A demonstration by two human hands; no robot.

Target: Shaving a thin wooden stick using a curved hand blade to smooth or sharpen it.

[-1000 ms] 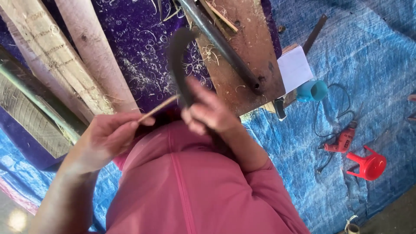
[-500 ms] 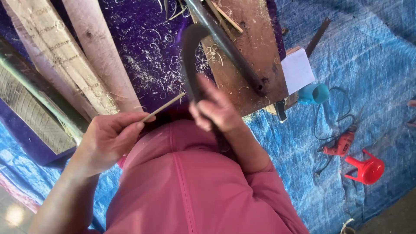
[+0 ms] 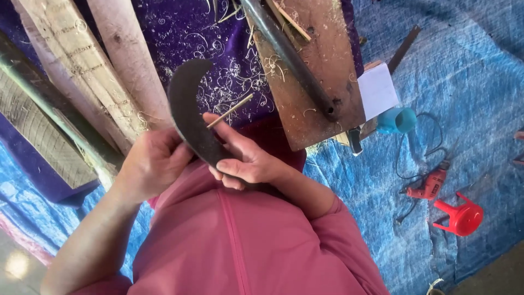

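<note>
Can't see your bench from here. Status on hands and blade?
Right hand grips the curved knife. Left hand holds a thin stick across its blade. Shavings litter the purple cloth; nothing blocks the hands.

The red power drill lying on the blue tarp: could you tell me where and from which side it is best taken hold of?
Probably by the handle end of the red power drill, from above. It lies flat on the blue tarp, so nothing covers its top. Its dark cord loops away toward the blue cup, and the red stool sits close by, so a sideways approach looks more cluttered.
</note>
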